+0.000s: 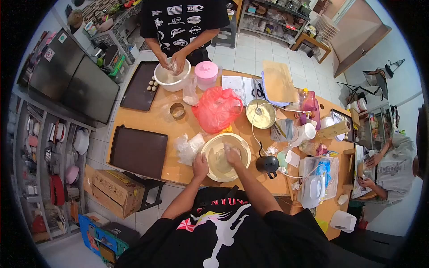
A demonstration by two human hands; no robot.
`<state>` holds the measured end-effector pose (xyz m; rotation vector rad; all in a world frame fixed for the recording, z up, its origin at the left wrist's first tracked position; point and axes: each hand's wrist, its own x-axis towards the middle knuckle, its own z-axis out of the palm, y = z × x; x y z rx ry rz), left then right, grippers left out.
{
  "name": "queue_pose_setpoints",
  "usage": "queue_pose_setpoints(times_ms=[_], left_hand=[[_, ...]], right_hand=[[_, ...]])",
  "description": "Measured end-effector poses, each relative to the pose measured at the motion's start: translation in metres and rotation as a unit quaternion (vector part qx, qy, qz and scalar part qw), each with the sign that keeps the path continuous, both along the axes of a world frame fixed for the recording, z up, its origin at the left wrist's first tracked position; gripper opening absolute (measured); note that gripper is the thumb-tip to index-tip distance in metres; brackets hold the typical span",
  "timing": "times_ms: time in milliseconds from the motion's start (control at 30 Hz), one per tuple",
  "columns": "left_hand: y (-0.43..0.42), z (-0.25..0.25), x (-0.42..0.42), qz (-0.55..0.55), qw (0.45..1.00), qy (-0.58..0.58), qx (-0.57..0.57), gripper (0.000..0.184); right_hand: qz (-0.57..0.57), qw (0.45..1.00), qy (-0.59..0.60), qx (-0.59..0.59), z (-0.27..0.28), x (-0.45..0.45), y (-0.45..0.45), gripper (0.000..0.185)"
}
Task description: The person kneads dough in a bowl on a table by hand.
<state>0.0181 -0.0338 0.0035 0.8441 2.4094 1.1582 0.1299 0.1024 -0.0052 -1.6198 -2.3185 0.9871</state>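
Note:
A cream-coloured mixing bowl (243,173) stands at the table's near edge, right in front of me. My left hand (200,166) is closed on its left rim. Inside the bowl, my right hand (232,155) reaches down to a pale, floury mixture (218,161); its fingers are blurred and partly covered, so their grip does not show. Against the bowl's left side lies a clear plastic bag with white contents (190,148). A red plastic bag (217,108) rests just beyond the bowl, and a black gooseneck kettle (267,164) stands to its right.
Across the table a co-worker's hands (175,64) work over a white bowl (170,86). Dark baking trays (138,152) lie at the left, near small dough balls (152,85) and a metal ring (177,110). A pan of pale mixture (261,115) and a white hand mixer (313,190) are rightward.

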Motion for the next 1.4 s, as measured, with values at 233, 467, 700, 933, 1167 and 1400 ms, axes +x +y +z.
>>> queue_pose_setpoints(times_ms=[233, 467, 700, 933, 1167, 1400], left_hand=[[0.003, 0.003, 0.003, 0.009, 1.0, 0.023, 0.018, 0.034], [0.002, -0.007, 0.006, 0.017, 0.999, 0.011, 0.045, 0.035], [0.001, -0.006, 0.005, 0.009, 1.0, -0.008, -0.021, 0.034], [0.001, -0.001, 0.006, 0.01, 1.0, 0.0, -0.018, 0.035], [0.0, -0.011, 0.005, 0.01, 1.0, 0.009, -0.011, 0.036], [-0.005, 0.003, 0.0, -0.029, 0.999, -0.019, -0.026, 0.03]], right_hand=[[0.183, 0.982, 0.027, -0.024, 0.066, 0.022, 0.008, 0.048], [0.26, 0.965, 0.001, 0.001, 0.07, 0.032, -0.026, 0.04], [0.308, 0.951, -0.023, 0.007, 0.086, 0.037, -0.042, 0.03], [0.326, 0.931, -0.05, 0.156, 0.094, 0.044, -0.062, 0.035], [0.259, 0.957, -0.128, 0.029, 0.055, 0.016, -0.05, 0.038], [0.15, 0.973, -0.086, 0.15, 0.054, -0.007, -0.04, 0.037]])
